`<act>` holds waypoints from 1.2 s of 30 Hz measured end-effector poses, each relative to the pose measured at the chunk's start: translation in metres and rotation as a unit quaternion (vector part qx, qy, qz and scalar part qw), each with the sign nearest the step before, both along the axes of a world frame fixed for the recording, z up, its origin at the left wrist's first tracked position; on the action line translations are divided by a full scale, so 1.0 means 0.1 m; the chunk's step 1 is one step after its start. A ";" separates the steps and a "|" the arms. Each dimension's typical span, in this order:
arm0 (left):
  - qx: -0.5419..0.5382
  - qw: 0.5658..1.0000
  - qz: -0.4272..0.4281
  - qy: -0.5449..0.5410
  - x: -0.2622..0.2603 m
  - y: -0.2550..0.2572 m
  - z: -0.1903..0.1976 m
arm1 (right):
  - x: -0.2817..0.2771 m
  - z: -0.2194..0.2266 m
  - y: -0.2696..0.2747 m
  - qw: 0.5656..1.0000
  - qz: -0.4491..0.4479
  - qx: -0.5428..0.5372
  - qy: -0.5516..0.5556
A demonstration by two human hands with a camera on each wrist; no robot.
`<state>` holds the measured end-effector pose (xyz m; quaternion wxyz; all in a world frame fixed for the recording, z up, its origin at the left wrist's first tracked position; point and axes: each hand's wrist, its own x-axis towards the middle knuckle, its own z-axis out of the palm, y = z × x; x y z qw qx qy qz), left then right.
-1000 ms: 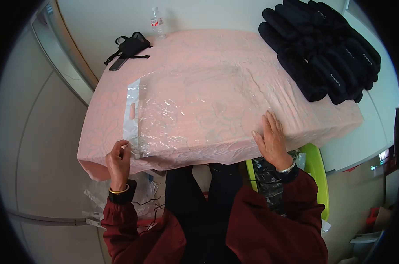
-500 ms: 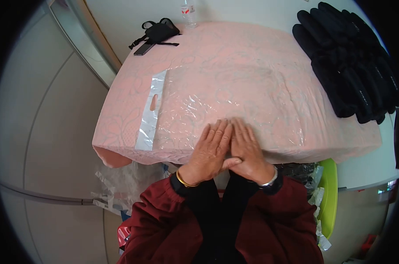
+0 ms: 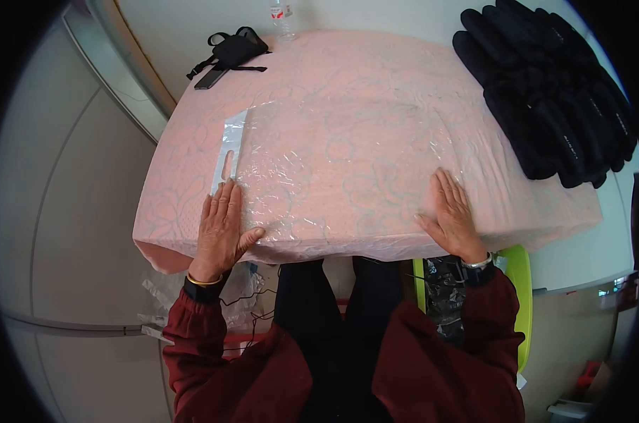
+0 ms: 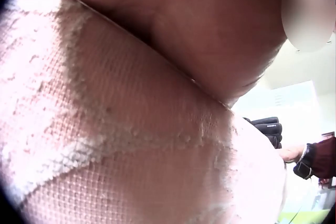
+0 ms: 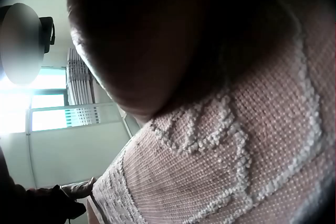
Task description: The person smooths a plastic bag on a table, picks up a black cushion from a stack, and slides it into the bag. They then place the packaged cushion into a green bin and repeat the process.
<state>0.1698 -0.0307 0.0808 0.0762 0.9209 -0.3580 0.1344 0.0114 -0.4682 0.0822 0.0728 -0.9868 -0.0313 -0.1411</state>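
Note:
A clear plastic bag (image 3: 312,162) lies spread over the pink tablecloth (image 3: 171,162), its white handle strip (image 3: 232,134) with a cut-out grip hole on the left side. My left hand (image 3: 221,229) rests flat at the lower end of that strip, fingers straight and thumb spread, covering part of it. On the bag's right part my right hand (image 3: 452,218) lies with straight fingers, thumb apart. Neither hand grips anything. Close up in the left wrist view, the palm (image 4: 199,35) is over the cloth; the right palm (image 5: 126,50) is mostly in shadow.
Stacked black padded items (image 3: 545,92) sit at the back right. A black strap pouch (image 3: 238,49), a phone (image 3: 210,77) and a water bottle (image 3: 283,21) are at the back left. Below the table's front edge stand a green bin (image 3: 520,296) and loose clear plastic (image 3: 157,292).
My left hand let go of the bag's lower left corner, met the right hand at the middle front, then both slid apart to the two sides. The head view has shifted slightly.

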 end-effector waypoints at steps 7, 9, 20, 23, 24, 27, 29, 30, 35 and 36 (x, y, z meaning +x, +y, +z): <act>-0.023 0.999 0.022 -0.014 0.03 -0.01 -0.09 | 0.05 -0.07 0.03 0.999 -0.027 -0.019 -0.006; -0.028 0.999 0.029 -0.012 0.02 -0.01 -0.09 | 0.08 -0.13 -0.01 0.999 -0.025 -0.028 -0.017; -0.033 0.998 0.052 -0.006 -0.01 -0.07 -0.06 | 0.06 -0.07 0.05 0.998 -0.034 0.010 -0.052; -0.053 0.998 0.042 -0.010 0.01 -0.08 -0.08 | 0.06 -0.06 0.06 0.998 -0.037 0.028 -0.052; -0.051 0.998 0.040 -0.013 0.00 -0.07 -0.07 | 0.07 -0.07 0.05 0.996 -0.031 0.057 -0.061; -0.030 0.999 0.045 -0.002 0.00 -0.07 -0.07 | 0.07 -0.10 0.00 0.990 -0.019 0.115 -0.080; -0.035 0.999 0.038 -0.003 -0.01 -0.05 -0.07 | 0.05 -0.11 -0.04 0.986 -0.011 0.153 -0.073; -0.041 0.999 0.031 -0.002 -0.01 -0.04 -0.06 | 0.05 -0.10 -0.03 0.983 -0.006 0.171 -0.069; -0.010 0.998 0.059 -0.010 -0.21 -0.05 0.00 | -0.13 -0.06 0.13 0.990 -0.019 0.017 -0.142; -0.008 0.998 0.063 -0.011 -0.27 -0.16 0.06 | -0.12 0.00 0.27 0.990 0.003 0.027 -0.136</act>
